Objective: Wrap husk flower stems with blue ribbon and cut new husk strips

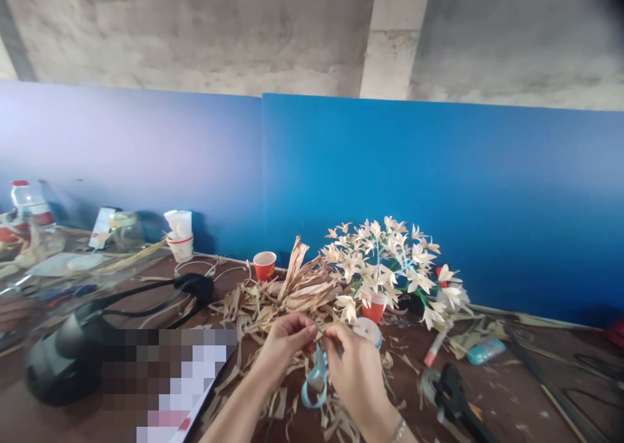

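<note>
One left hand [291, 340]; one right hand [355, 363]; grip: both pinching blue ribbon [320, 366]; pale flowers [383, 267] beyond

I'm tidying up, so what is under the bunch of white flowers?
Below the white flowers is an orange-red cup, with a pale roll just in front. Blossoms cover the cup's mouth, so its contents cannot be seen.

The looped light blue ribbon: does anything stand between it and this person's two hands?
Nothing visible does. The looped light blue ribbon hangs between the left hand and right hand, close by; beige, dry, husk-like strips lie around it, blocking neither.
</note>
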The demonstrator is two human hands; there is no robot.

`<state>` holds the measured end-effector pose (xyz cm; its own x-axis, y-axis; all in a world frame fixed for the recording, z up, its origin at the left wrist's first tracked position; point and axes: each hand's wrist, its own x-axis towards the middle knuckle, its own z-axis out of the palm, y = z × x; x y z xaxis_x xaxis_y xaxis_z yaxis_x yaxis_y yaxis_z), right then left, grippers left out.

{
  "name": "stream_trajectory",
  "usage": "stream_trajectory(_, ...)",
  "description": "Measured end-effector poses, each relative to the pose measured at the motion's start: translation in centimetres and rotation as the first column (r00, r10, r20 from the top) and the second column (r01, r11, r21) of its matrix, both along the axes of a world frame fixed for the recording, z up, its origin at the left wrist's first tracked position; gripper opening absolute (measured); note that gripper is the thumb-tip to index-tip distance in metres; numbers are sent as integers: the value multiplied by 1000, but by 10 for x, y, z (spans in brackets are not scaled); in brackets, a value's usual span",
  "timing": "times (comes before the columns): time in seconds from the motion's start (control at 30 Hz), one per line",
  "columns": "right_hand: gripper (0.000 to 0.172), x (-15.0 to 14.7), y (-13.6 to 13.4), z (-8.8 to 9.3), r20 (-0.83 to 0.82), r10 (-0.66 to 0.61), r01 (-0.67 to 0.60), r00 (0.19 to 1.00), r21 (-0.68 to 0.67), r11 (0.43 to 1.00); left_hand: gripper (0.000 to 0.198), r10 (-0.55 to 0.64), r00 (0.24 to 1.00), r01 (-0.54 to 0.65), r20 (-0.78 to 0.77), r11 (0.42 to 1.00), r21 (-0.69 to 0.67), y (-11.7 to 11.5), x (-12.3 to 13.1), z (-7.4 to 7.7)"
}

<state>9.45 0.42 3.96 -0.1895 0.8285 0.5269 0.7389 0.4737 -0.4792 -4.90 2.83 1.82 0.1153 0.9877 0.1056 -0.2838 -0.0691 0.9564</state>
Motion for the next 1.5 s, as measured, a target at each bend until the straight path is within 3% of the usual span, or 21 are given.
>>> stream_trajectory(0.1, 18, 0, -1, 1, 29, -12, 10, 999, 43, 999, 22, -12, 999, 13, 43, 999, -42, 1, 0, -1)
stream_trajectory(0.27, 21, 0, -3, 4, 77, -18, 15, 997, 41, 999, 20, 23, 999, -22, -45, 1000, 17, 0, -5, 4)
stream_trajectory(0.4, 22, 3, 2, 4, -27, 87, -89, 996, -83, 993, 21, 13, 991, -1, -134, 996, 93, -1, -6, 4)
stream_trajectory(0.5, 25, 9, 7, 6, -114, 191, -212, 975, -206, 955, 23, -9, 985, 31, -174, 992, 126, 0, -4, 1)
stream_trajectory(0.63, 25, 25, 11, 17, -233, 178, -235, 956, -248, 940, 26, 66, 993, -58, -101, 995, 83, 1, -3, -1)
stream_trajectory(0.77, 29, 43, 10, 31, -428, 158, -331, 890, -367, 869, 27, 135, 991, -135, 15, 991, 11, 1, -3, 3)
stream_trajectory(0.9, 30, 56, 3, 46, -475, 191, -420, 859, -440, 793, 29, 137, 988, -133, 65, 990, -52, -1, -3, 8)
stream_trajectory(1.0, 29, 63, -4, 58, -497, 180, -413, 849, -413, 812, 27, 103, 986, -89, 129, 991, -104, -2, -3, 9)
stream_trajectory(1.13, 26, 69, -11, 71, -604, 143, -415, 784, -339, 845, 25, -52, 934, 139, 353, 964, -226, -5, -1, 4)
stream_trajectory(1.23, 24, 69, -10, 70, -621, 165, -453, 766, -340, 824, 23, -157, 889, 270, 430, 938, -217, -8, 5, 0)
stream_trajectory(1.5, 20, 51, 2, 45, -532, 237, -481, 813, -383, 789, 24, -112, 877, 214, 466, 962, -171, -10, 6, 4)
